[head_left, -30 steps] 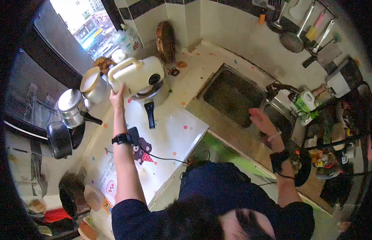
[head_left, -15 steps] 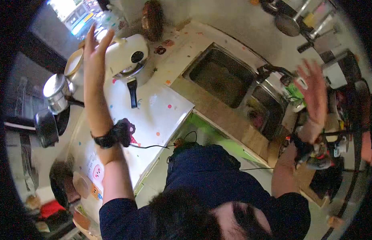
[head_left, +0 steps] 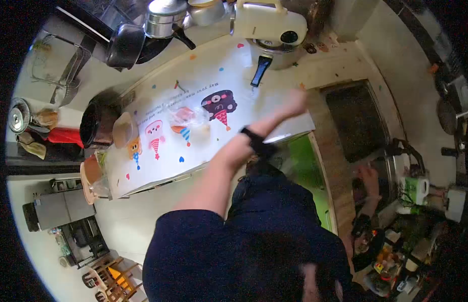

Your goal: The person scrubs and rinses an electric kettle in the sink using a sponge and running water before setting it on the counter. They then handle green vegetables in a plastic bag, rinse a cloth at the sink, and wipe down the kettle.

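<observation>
My left hand point(head_left: 294, 104) is blurred by motion above the right end of the white patterned counter point(head_left: 204, 146); its fingers cannot be made out. Beyond it, a cream appliance point(head_left: 266, 24) rests on top of a pot with a black handle point(head_left: 261, 69). On the counter lies a clear plastic bag point(head_left: 186, 117) with something pinkish in it. My right hand point(head_left: 367, 178) is over the smaller sink basin point(head_left: 387, 176), also smeared, so its fingers are unclear.
A large sink basin point(head_left: 352, 121) is at the right, with a black faucet point(head_left: 410, 151) and a green-labelled jug point(head_left: 414, 191) beyond it. Pots point(head_left: 165, 17) line the back. A dark pot point(head_left: 98, 123) and a plastic container point(head_left: 124, 130) stand at the counter's left.
The view has swung toward the left, showing more counter. My left hand has left the cream appliance and moved right over the counter. My right hand was raised and is now lower, over the sink.
</observation>
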A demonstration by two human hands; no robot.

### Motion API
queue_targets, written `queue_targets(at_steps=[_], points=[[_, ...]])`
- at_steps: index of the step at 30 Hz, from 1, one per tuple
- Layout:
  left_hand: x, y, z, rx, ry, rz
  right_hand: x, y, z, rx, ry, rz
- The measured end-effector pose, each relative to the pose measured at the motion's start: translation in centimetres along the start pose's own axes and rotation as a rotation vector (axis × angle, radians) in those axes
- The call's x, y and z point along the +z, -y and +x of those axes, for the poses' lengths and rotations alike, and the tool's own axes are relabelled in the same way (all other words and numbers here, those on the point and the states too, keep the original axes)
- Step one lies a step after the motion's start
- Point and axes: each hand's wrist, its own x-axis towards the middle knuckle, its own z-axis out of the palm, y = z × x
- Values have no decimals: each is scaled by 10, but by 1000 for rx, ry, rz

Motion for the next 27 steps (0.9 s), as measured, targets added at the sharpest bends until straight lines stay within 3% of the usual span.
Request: queue_targets(at_steps=[1,2,3,4,5,6,8,9,11,13,14,16,17,19,20,22,25,26,27], points=[[-42,14,-20,-94,-231,-315,1,-4,-3,-29,-19,-25],[-56,66,-41,-144,-311,-132,2,2,-6,-41,-20,-17],[-115,70,-62,-359,-247,-122,-1,6,-14,96,83,352],[-115,128,-95,-234,-600,108,-2,10,-21,236,193,716],[-151,144,-128,-377,-538,275,4,-2,-23,229,201,716],[-177,165,-156,-682,-351,386,16,-33,-19,268,135,608],[-186,190,-210,-899,-368,819,26,-44,-6,291,67,499],[-184,195,-232,-904,-380,823,32,-37,0,264,40,536],[-186,204,-263,-1004,-65,629,46,-1,12,229,19,578],[-195,212,-261,-889,391,545,50,79,36,128,60,509],[-190,217,-261,-897,380,548,61,91,55,115,63,511],[-175,227,-263,-952,36,471,83,115,87,-44,263,278],[-183,241,-261,-955,29,469,85,139,93,-51,262,273],[-203,278,-242,-1067,-88,28,90,190,96,-123,363,391],[-215,288,-229,-1064,-97,21,87,217,92,-130,358,383],[-245,301,-198,-1092,-525,183,83,255,83,-91,343,365],[-251,360,-177,-1052,-428,290,97,234,74,-44,348,251],[-175,492,-199,-952,-370,699,94,243,64,40,389,215],[-181,462,-190,-1022,-353,585,104,219,56,80,412,307]])
